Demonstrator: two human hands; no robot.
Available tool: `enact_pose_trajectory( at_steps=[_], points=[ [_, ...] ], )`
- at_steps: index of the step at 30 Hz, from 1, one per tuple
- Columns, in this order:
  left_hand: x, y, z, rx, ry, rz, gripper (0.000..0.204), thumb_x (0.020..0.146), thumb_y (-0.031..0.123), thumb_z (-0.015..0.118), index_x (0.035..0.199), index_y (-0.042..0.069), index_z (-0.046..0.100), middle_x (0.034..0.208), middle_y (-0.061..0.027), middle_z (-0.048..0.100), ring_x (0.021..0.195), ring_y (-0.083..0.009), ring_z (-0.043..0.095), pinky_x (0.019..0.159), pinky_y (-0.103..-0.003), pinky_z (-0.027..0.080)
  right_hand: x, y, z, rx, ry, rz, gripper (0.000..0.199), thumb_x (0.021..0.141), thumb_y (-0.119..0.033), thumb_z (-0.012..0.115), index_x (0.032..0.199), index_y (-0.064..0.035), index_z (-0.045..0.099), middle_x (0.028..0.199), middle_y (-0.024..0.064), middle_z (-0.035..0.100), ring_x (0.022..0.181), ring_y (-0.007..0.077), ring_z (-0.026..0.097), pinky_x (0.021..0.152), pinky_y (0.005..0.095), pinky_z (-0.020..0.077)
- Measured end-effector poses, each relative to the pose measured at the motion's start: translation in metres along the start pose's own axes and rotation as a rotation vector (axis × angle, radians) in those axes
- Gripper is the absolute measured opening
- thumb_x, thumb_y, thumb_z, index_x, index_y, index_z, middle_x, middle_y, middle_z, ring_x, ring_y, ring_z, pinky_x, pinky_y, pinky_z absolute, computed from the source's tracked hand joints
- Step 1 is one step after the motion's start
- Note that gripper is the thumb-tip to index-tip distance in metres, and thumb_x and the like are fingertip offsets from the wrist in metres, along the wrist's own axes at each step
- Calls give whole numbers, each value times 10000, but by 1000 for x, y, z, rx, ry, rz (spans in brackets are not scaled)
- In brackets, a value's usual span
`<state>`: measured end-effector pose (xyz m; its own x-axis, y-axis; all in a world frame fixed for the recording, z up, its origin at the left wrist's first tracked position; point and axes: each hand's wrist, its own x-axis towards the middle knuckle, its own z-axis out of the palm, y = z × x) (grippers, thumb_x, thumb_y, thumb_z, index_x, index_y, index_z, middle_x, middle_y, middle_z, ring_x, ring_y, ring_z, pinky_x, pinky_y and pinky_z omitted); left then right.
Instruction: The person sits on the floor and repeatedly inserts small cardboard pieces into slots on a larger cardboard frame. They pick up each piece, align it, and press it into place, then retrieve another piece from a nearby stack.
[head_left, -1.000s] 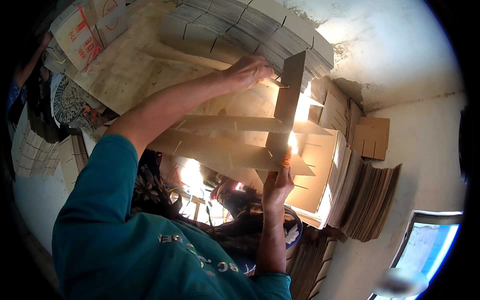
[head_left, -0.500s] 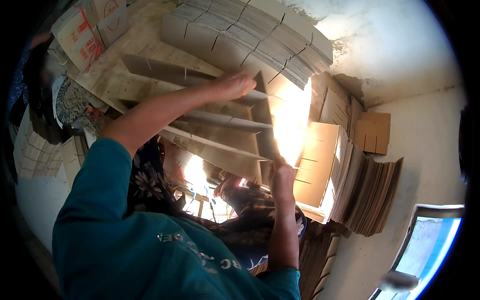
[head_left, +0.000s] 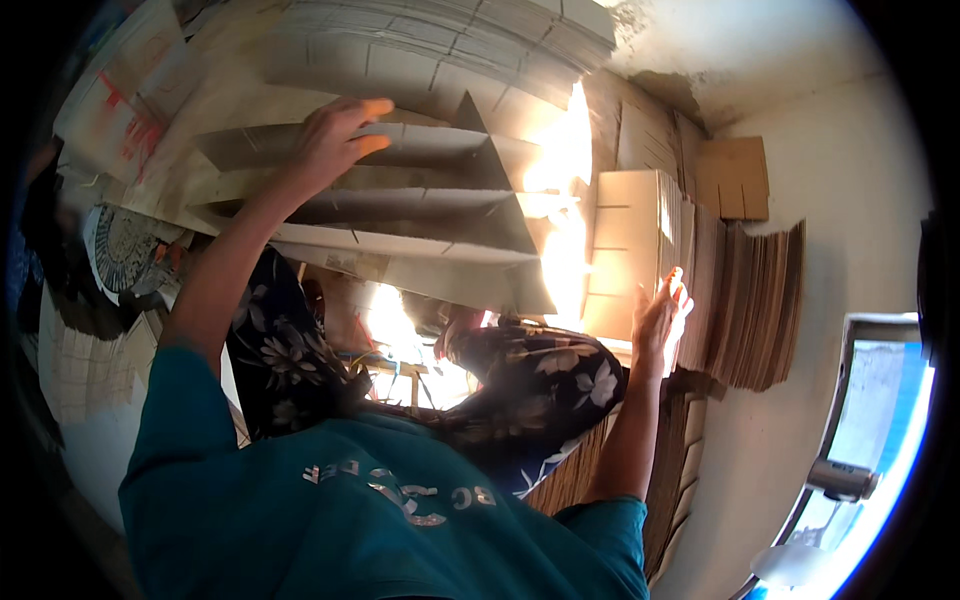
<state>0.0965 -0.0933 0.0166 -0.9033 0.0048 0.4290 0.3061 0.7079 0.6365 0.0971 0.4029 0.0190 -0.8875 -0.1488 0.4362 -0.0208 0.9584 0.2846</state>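
A partly joined cardboard divider (head_left: pixel 400 205) stands in front of me, with several long grey strips running left to right. One crosswise strip (head_left: pixel 495 180) joins them at their right ends. My left hand (head_left: pixel 335 135) is over the rear long strip, thumb and fingers apart, their tips orange. Whether it touches the strip's upper edge is hard to tell. My right hand (head_left: pixel 655 320) is off the divider, fingers stretched up beside a stack of slotted cardboard sheets (head_left: pixel 625 250). Nothing shows in it.
Behind the divider lies a large pile of slotted cardboard strips (head_left: pixel 440 50). More upright sheets (head_left: pixel 760 300) lean near the right wall. A carton with red marks (head_left: pixel 130 110) sits at the far left. A round fan-like object (head_left: pixel 125 245) is below it. Strong sunlight glares beside the divider.
Both hands have left the crosswise strip. The left moved left over the rear strip; the right moved right to the sheet stack. The divider now rests lower and flatter.
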Motion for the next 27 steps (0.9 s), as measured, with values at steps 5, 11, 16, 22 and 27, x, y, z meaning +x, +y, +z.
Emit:
enact_pose_trajectory(
  at_steps=[5, 11, 16, 22, 27],
  points=[
    [-49, 28, -10, -1, -1, -5, 437, 737, 17, 727, 1156, 39, 605, 909, -84, 634, 856, -171, 604, 758, -295, 496, -23, 21, 31, -42, -218, 67, 541, 781, -261, 695, 1199, -23, 449, 1135, 214, 506, 1022, 341, 503, 802, 410, 472],
    [-73, 53, -13, -90, 37, -49, 395, 730, 94, 745, 1097, 14, 623, 923, -124, 640, 839, -245, 626, 742, -338, 510, -6, 49, 44, 411, -259, 378, 446, 691, -250, 751, 1025, -38, 544, 898, 166, 611, 816, 304, 603, 714, 413, 478],
    [-87, 56, -12, 6, -31, 36, 409, 721, 153, 751, 1082, 7, 626, 916, -134, 638, 879, -271, 604, 788, -351, 486, 8, 16, -21, 573, 89, 443, 243, 879, -206, 622, 923, -33, 457, 838, 176, 644, 720, 321, 653, 579, 376, 529],
    [-94, 68, 0, 181, -220, -47, 334, 674, 170, 737, 943, -6, 646, 910, -92, 616, 932, -261, 565, 875, -383, 419, 35, -35, -110, 841, 411, 27, 565, 831, -82, 675, 1339, -47, 430, 1137, 157, 627, 829, 153, 661, 703, 260, 551],
    [-94, 47, 12, 273, -367, -19, 173, 704, 165, 683, 804, 25, 668, 1147, -104, 576, 1214, -293, 437, 1060, -439, 276, 33, -95, -147, 1226, -65, -103, 564, 838, 1, 639, 1359, -22, 425, 941, 42, 660, 832, 61, 576, 755, 192, 460]
  ],
)
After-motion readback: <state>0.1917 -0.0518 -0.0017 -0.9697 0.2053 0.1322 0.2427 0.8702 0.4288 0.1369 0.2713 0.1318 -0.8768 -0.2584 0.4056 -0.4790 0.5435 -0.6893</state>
